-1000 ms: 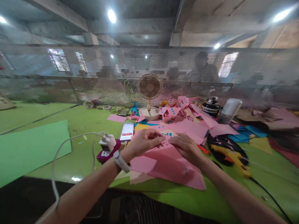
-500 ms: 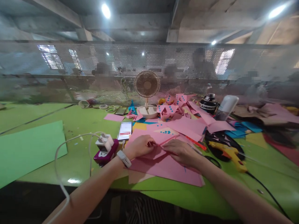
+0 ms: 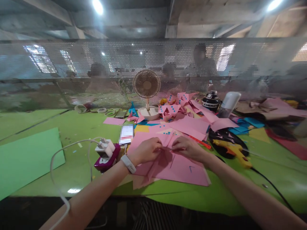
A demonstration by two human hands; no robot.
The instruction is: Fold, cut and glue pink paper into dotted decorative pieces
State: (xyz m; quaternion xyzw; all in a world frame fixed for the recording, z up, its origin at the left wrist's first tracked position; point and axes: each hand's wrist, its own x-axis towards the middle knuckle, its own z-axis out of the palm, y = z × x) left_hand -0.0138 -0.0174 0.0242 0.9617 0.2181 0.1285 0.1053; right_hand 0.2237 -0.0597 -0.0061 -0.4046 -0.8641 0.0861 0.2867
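Both hands pinch a piece of folded pink paper (image 3: 165, 154) at its upper part, just above the table. My left hand (image 3: 149, 150), with a white band on the wrist, is closed on its left side. Fingers of my right hand (image 3: 188, 147) are closed on its right side. Beneath lies a larger pink sheet (image 3: 192, 172) with a small dark angle mark. Small blue dots (image 3: 165, 129) show on paper just beyond the hands. Exact fingertip contact is partly hidden by the knuckles.
Left of the hands stand a purple power strip (image 3: 105, 163) with white chargers and a phone (image 3: 126, 134). A yellow glue gun (image 3: 232, 150) lies at right on a black tray. Behind are a fan (image 3: 146, 84), pink cut-outs (image 3: 170, 110) and a black jar (image 3: 211, 101). A green sheet (image 3: 31, 159) lies far left.
The pink paper has been lifted and turned, its fold now standing upright between the hands. My right hand has gone from lying flatter to pinching. The view has shifted slightly right.
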